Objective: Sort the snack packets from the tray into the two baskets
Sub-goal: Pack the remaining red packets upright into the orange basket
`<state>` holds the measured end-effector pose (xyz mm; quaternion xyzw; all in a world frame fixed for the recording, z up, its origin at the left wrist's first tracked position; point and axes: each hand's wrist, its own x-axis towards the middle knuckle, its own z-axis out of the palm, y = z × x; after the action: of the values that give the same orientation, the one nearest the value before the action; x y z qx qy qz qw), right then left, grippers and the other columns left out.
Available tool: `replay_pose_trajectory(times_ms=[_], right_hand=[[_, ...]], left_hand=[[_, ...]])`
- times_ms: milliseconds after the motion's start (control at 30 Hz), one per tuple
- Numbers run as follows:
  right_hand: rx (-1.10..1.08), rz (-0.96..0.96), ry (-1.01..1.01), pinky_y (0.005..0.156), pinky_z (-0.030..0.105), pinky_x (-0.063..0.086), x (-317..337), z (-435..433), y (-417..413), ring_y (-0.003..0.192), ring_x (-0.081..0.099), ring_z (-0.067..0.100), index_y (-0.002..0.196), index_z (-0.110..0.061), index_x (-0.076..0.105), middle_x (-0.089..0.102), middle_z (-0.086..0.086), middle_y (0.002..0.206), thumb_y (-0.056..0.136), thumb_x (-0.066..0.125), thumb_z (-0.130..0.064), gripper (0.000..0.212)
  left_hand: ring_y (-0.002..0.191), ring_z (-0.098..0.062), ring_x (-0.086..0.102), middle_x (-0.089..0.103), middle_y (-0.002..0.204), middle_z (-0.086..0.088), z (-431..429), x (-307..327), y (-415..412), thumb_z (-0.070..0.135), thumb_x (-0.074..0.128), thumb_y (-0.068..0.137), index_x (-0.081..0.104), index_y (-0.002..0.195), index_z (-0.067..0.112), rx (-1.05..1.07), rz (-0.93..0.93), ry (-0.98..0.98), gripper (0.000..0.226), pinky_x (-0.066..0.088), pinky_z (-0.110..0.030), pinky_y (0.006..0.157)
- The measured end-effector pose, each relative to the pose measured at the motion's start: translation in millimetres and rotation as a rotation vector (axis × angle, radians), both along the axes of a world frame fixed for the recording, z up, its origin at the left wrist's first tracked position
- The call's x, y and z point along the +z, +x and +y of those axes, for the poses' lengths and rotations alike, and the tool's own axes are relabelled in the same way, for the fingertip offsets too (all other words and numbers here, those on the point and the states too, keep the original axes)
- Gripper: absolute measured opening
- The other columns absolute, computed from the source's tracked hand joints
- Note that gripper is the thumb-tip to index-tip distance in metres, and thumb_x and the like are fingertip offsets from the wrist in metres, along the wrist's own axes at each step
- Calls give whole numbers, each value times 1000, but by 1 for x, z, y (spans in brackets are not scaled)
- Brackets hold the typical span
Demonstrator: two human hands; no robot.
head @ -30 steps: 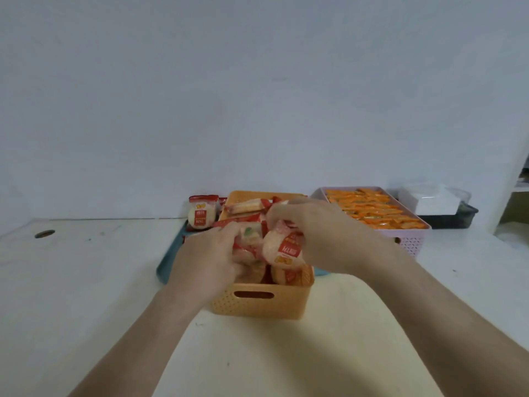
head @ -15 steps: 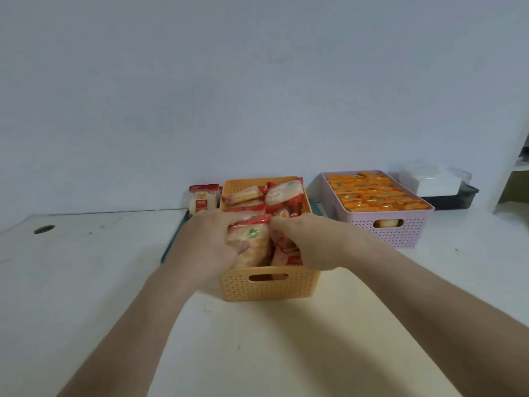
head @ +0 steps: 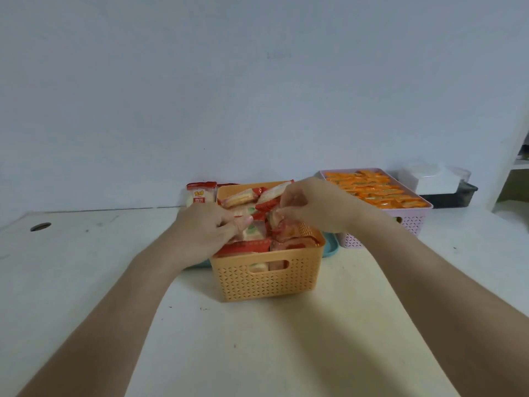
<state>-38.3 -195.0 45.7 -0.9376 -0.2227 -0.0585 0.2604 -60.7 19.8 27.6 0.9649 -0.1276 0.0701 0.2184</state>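
A white tabletop point(head: 86, 282) runs back to a bare pale wall. Nearest stands the orange perforated plastic basket point(head: 266, 285), heaped to its rim with red-and-white snack packets point(head: 243, 247). Both hands are close together over the heap. The left hand point(head: 206, 227) lies on a packet with a green spot; whether it grips or only presses, I cannot tell. The right hand point(head: 312, 207) pinches the edge of a crinkled red-edged packet point(head: 282, 222). A teal plastic tray point(head: 332, 245) shows from behind the basket. Further back, 1 lone red-topped packet point(head: 200, 194) stands upright, outside either basket. To the right sits the pink lattice basket point(head: 412, 222), full of orange packets point(head: 372, 190).

With the heap so high, pressing 1 slick wrapper down may squeeze a neighbour over the rim, and an edge pinch could slip.

The lone packet bears yellow and white characters, too blurred to read.
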Motion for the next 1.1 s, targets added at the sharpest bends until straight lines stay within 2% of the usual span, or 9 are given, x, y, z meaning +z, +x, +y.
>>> replay_pose_trajectory(times_ms=[67,200,333,467,567,667,833,1000,1100], right_hand=[[-33,-64,-31,76,26,51,-3,-1,4,87,62,13,94,-20,69,65,-7,88,86,64,-18,10],[11,-86,-292,86,28,46,-14,5,12,102,55,18,109,-30,65,63,-6,111,82,65,-17,30],[-27,1,-361,92,38,48,-18,10,14,113,52,19,113,-39,62,61,-8,120,87,54,-9,40],[-36,-39,-425,87,39,35,-19,13,15,115,48,19,106,-41,67,61,-13,117,89,54,-9,39],[-28,-67,-336,92,44,45,-13,9,13,111,52,20,106,-37,70,62,-9,108,89,61,-24,23],[19,-77,-343,89,45,49,-3,9,5,104,54,18,107,-30,69,61,-8,102,91,59,-25,20],[37,-137,-274,74,30,41,-1,19,-1,88,45,12,112,-26,66,58,-5,99,93,56,-27,21],[-17,-40,-454,73,34,51,-8,21,-13,89,59,22,109,-23,66,63,-1,98,91,56,-25,21],[-69,-36,-473,80,36,37,-26,19,-22,99,58,23,107,-28,65,65,-4,101,88,55,-25,22]], left_hand=[[81,-1,53,61,88,20,-4,2,3,41,66,87,72,101,34,10,-135,-24,16,41,-25,72],[107,-14,53,61,121,8,-8,2,12,43,75,78,62,124,37,3,-92,122,48,46,-34,91],[115,-16,55,58,132,10,-11,-4,16,40,72,81,55,132,40,-28,-27,219,53,49,-37,95],[113,-15,54,56,126,12,-11,-6,17,34,74,81,56,131,38,-73,-20,134,53,49,-40,96],[112,-14,48,46,111,14,-10,-9,18,35,73,82,61,126,34,-90,-80,115,45,44,-38,98],[113,-15,47,44,111,13,-8,-13,23,40,75,80,61,126,34,-87,-84,120,48,44,-39,98],[106,-9,57,59,116,19,-6,-20,26,43,71,83,59,122,43,-160,-43,44,41,52,-36,91],[101,-13,62,67,107,13,-11,-25,27,27,72,82,62,105,37,-150,-32,67,27,53,-39,87],[99,-7,61,65,106,17,-9,-22,21,31,75,81,66,107,36,-176,36,-19,28,53,-35,89]])
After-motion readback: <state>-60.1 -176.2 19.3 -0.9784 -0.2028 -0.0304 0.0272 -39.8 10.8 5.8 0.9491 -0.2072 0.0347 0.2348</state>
